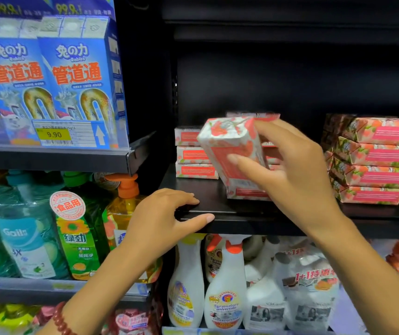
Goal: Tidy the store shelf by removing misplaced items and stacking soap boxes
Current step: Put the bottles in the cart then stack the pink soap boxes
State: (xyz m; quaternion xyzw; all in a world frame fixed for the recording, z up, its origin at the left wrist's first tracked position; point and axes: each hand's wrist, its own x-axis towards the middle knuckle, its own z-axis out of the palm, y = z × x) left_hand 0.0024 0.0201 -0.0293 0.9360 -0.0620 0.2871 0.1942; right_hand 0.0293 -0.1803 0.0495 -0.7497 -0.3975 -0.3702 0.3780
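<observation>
My right hand (287,170) grips a floral white-and-pink soap box (232,148), tilted in the air above the black shelf (229,213). Just behind and below it stands a stack of the same soap boxes (246,193), mostly hidden by the held box. A second stack of three soap boxes (193,154) stands at the shelf's left. At the right sits a taller, skewed stack of soap boxes (377,163). My left hand (167,216) rests on the shelf's front edge, its fingers relaxed and holding nothing.
Blue drain-cleaner boxes (48,76) fill the upper left shelf above a 9.90 price tag (56,134). Dish-soap bottles (75,235) stand lower left. White spray bottles (227,286) crowd the shelf beneath the soap. The back of the soap shelf is dark.
</observation>
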